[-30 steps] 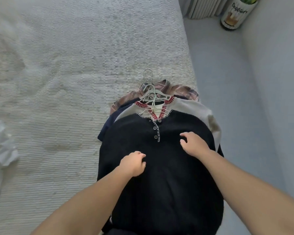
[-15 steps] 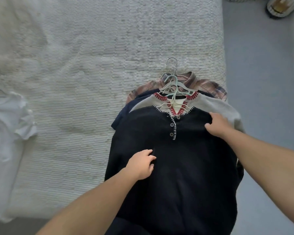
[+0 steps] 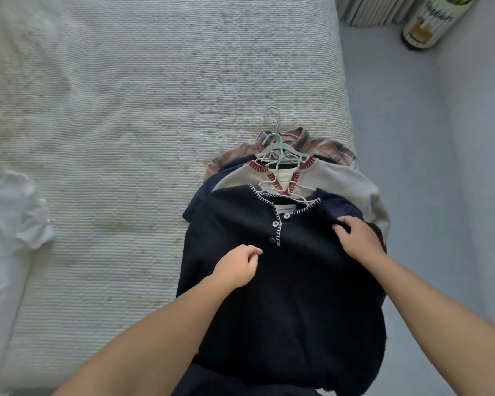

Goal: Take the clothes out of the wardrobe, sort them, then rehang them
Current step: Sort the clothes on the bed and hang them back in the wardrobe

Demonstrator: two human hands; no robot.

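You had two hands in view, your left hand (image 3: 237, 265) and your right hand (image 3: 357, 238). The pile on the one bed (image 3: 126, 110) held at least four garments: one black cardigan (image 3: 283, 295), one beige sweater (image 3: 343, 181), one navy top (image 3: 345, 208) and one plaid shirt (image 3: 326, 145). One white garment (image 3: 9, 218) lay apart. The hangers (image 3: 275, 144) overlapped too much to count. One printed canister (image 3: 429, 21) stood on the floor.

Both forearms come into view bare from the bottom edge, with no sleeve or cuff showing anywhere along them. The left hand (image 3: 236, 265) and the right hand (image 3: 357, 238) are bare too: no glove covers either. The wrists and the visible fingers (image 3: 342, 222) carry no watch, band or ring.
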